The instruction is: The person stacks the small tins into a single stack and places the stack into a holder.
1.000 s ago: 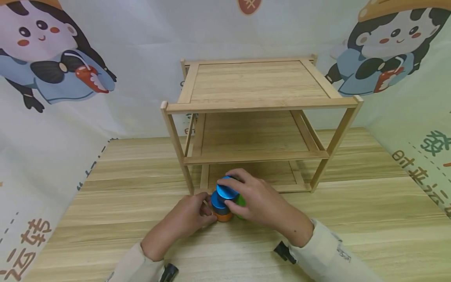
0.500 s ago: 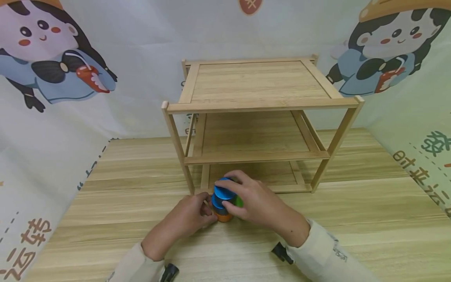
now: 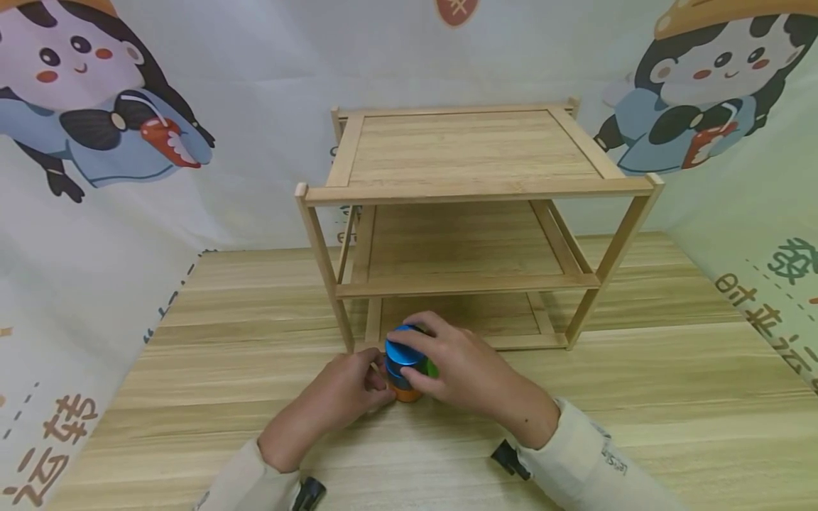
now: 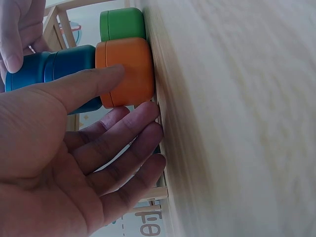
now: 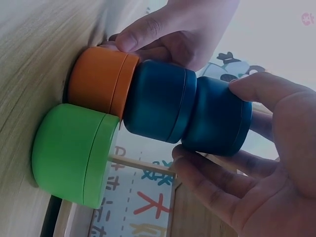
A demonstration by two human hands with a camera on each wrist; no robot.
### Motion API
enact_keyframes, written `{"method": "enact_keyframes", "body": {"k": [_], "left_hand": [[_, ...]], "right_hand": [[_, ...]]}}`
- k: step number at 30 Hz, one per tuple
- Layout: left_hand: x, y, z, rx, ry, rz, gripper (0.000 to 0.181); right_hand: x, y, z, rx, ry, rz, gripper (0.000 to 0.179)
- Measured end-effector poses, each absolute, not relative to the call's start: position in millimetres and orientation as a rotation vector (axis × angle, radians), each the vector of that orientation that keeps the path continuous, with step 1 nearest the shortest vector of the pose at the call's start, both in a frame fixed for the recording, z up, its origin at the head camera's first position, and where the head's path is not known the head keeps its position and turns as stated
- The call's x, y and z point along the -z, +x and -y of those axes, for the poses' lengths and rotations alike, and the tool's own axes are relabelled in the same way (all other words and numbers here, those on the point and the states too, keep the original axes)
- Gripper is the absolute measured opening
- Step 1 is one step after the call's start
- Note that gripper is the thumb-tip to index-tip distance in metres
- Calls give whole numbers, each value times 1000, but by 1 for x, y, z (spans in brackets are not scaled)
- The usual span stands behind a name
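An orange canister stands on the table at the bottom of a stack. On it sits a blue canister, and a second blue canister is on top of that one. My right hand holds the top blue canister between thumb and fingers. With its thumb on the orange canister's side and fingertips by its base, my left hand steadies the bottom of the stack. A green canister stands beside the orange one, mostly hidden behind the right hand in the head view.
Just behind the stack is a wooden three-tier rack. The wood-grain table extends to both sides. A printed cloth backdrop with cartoon figures encloses the back and sides.
My right hand has brought the top blue canister slightly left and down, so that it now lines up over the lower blue one. The left hand has stayed at the orange canister.
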State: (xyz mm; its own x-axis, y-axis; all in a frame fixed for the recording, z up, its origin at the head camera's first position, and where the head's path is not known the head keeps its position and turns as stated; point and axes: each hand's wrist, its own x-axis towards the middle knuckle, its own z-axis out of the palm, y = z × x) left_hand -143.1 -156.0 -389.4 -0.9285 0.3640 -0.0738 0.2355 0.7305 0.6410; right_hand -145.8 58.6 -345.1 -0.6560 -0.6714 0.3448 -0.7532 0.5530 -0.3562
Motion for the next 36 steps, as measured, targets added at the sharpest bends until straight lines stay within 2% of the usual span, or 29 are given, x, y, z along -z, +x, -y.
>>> {"method": "enact_keyframes", "body": {"k": [19, 36], "left_hand": [[390, -143, 154, -956, 476, -2760, 25], [388, -142, 152, -991, 431, -2771, 27]], "right_hand": [[348, -146, -61, -732, 1191, 2655, 47], [345, -141, -86, -673, 1058, 2679, 53]]}}
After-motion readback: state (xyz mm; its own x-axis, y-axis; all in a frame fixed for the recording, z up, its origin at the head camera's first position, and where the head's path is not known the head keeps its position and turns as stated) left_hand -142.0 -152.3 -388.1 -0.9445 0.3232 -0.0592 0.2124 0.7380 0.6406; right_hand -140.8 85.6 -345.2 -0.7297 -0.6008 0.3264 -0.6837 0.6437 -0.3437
